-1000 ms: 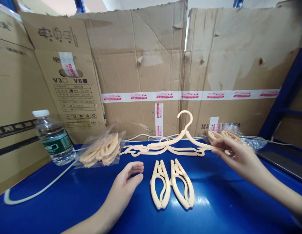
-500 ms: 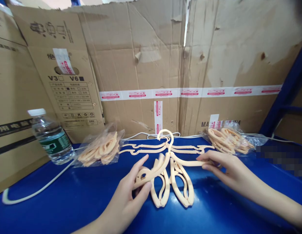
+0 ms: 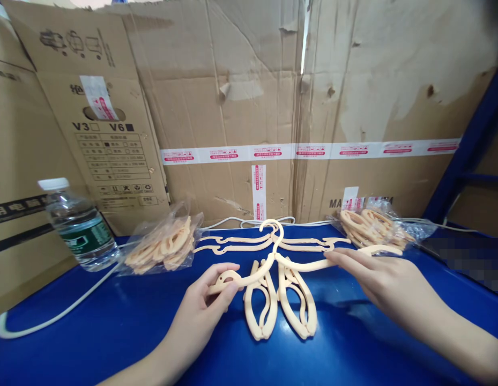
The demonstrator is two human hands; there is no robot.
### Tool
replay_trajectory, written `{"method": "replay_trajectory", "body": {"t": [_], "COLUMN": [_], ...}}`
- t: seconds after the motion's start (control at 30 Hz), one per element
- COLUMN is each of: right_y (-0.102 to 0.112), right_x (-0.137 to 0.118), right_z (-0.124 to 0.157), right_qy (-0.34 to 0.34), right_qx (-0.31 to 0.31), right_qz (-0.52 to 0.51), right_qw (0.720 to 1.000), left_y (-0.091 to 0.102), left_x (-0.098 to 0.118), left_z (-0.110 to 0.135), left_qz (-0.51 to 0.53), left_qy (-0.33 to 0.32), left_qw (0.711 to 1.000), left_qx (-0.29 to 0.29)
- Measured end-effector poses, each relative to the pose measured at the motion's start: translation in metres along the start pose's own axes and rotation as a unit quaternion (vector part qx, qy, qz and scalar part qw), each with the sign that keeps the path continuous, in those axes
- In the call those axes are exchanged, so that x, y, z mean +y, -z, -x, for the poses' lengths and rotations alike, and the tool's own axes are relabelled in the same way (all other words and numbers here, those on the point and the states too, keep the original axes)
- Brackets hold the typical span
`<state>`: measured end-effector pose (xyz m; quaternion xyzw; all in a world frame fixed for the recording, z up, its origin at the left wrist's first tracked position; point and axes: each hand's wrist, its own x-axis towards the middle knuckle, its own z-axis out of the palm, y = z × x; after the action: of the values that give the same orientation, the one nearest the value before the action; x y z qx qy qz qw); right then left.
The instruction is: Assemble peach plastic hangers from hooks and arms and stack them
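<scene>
A cream plastic folding hanger [image 3: 300, 266] is spread open in front of me, hook pointing away. My left hand [image 3: 196, 303] is closed around the end of its left arm, thumb and fingers pinching it. My right hand [image 3: 387, 287] is closed on the right arm, whose tip sticks out past the fingers; the thumb is hidden. Two folded hangers [image 3: 261, 332] [image 3: 309, 332] lie side by side on the blue table [image 3: 273, 364], just nearer than the held one. Behind it, unfolded hangers [image 3: 240, 248] lie flat, overlapping at their hooks.
Clear bags of folded hangers lie at the left [image 3: 164, 246] and right [image 3: 367, 228]. A water bottle [image 3: 82, 236] stands at far left beside a white cable [image 3: 56, 325]. Cardboard sheets [image 3: 232, 118] wall the back; a blue metal post [image 3: 466, 139] rises at right.
The left arm of the held hanger has swung outward and lower with my left hand. My right hand has slid onto the right arm, its tip now showing beyond the fingers.
</scene>
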<state>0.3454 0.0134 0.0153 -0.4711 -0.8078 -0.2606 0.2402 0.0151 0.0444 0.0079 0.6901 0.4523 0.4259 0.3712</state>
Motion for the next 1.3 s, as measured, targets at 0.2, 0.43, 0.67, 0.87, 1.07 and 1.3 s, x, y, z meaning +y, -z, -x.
{"method": "replay_trajectory", "body": {"t": [0.2, 0.43, 0.67, 0.87, 1.07, 1.3], "right_y": [0.001, -0.003, -0.002, 0.003, -0.002, -0.006], "right_x": [-0.003, -0.010, -0.012, -0.007, -0.005, -0.036], "right_z": [-0.001, -0.006, -0.014, -0.018, -0.014, -0.016], "right_qy": [-0.004, -0.073, -0.217, -0.280, -0.323, -0.354], "right_qx": [0.017, 0.031, 0.021, -0.018, -0.027, -0.054], "right_qz": [0.025, -0.161, -0.427, -0.503, -0.555, -0.703], "right_qw": [1.000, 0.984, 0.877, 0.817, 0.766, 0.614], "left_y": [-0.001, -0.001, 0.001, 0.000, -0.003, -0.016], "left_x": [0.001, -0.002, -0.005, -0.003, 0.001, 0.010], "left_z": [0.001, 0.001, 0.001, 0.000, 0.001, 0.010], "left_qz": [0.015, 0.071, 0.063, 0.122, 0.210, 0.208], "left_qy": [0.005, 0.016, 0.008, 0.020, 0.049, 0.078], "left_qw": [1.000, 0.997, 0.998, 0.992, 0.976, 0.975], "left_qx": [-0.006, 0.002, 0.013, 0.022, 0.026, -0.027]}}
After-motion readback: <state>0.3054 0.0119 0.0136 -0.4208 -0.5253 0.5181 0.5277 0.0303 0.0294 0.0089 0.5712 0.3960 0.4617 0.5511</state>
